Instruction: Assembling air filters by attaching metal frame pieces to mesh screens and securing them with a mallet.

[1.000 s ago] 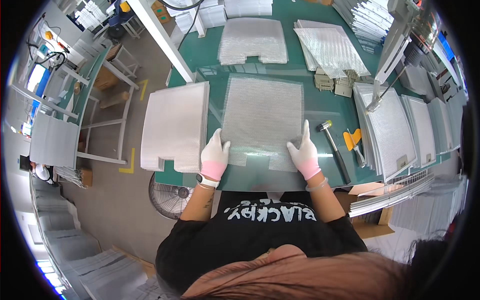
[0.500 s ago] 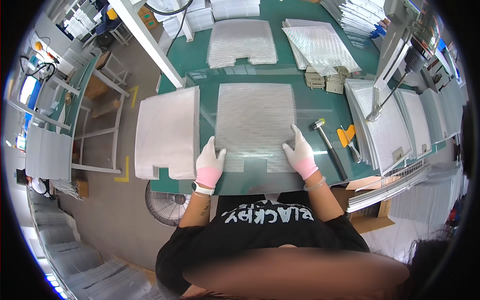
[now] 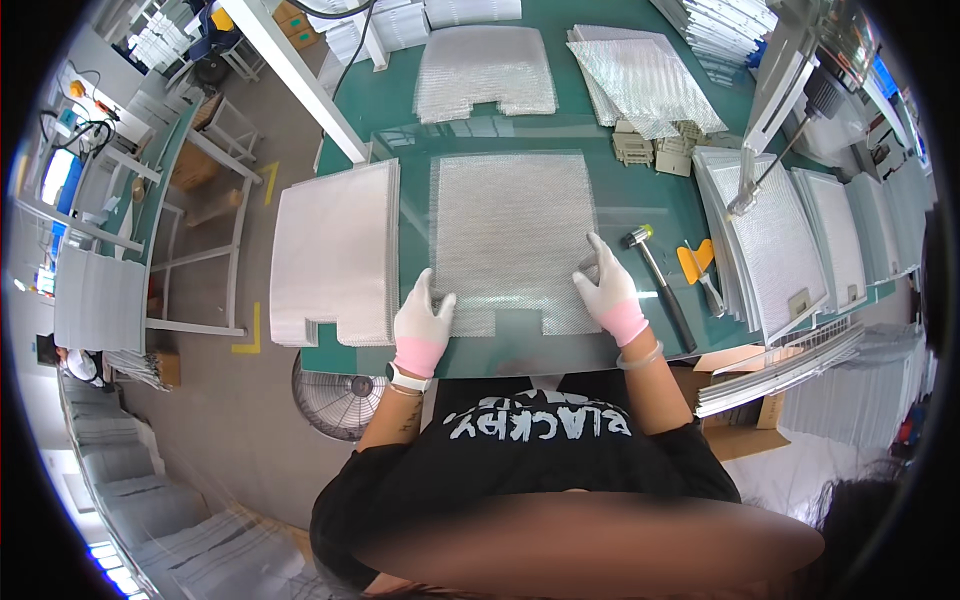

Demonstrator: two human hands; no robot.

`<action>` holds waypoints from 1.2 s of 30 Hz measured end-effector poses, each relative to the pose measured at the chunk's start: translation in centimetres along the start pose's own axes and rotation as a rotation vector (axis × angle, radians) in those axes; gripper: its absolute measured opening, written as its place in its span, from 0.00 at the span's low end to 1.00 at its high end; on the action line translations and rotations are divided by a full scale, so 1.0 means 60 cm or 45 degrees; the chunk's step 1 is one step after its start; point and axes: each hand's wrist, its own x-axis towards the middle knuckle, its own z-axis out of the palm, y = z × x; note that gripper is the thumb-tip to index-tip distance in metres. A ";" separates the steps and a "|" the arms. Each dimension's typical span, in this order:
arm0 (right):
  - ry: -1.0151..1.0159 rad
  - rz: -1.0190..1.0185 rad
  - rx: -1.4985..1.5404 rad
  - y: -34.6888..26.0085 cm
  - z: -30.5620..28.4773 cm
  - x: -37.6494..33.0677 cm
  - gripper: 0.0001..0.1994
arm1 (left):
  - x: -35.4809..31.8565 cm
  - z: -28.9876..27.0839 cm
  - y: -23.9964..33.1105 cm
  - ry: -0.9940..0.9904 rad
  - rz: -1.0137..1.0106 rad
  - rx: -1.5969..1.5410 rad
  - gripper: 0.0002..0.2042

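A grey-white mesh sheet [image 3: 514, 235] with a notch in its near edge lies flat on the green table in front of me. A thin, see-through border shows along its left and right sides; I cannot tell whether that is a second layer. My left hand [image 3: 424, 318], in a white glove with a pink cuff, rests at the sheet's near left edge, thumb apart from the fingers. Gloved the same way, my right hand [image 3: 607, 288] touches the right edge with its fingers spread and slightly bent. Neither hand is wrapped round anything.
Left of the sheet is a stack of pale notched panels [image 3: 335, 250]. A black-handled hammer [image 3: 662, 290] and an orange scraper [image 3: 697, 264] lie to the right, before more stacked mesh panels [image 3: 765, 240]. Beige plastic parts [image 3: 632, 146] and clear sheets [image 3: 650, 85] sit farther back.
My right hand has shifted slightly right and its fingers have bent a little. A see-through border now stands out along the sheet's sides. The whole view has shifted slightly.
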 end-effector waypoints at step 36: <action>-0.032 -0.027 -0.242 0.022 0.004 -0.003 0.37 | -0.006 0.035 0.004 -0.008 0.033 0.139 0.28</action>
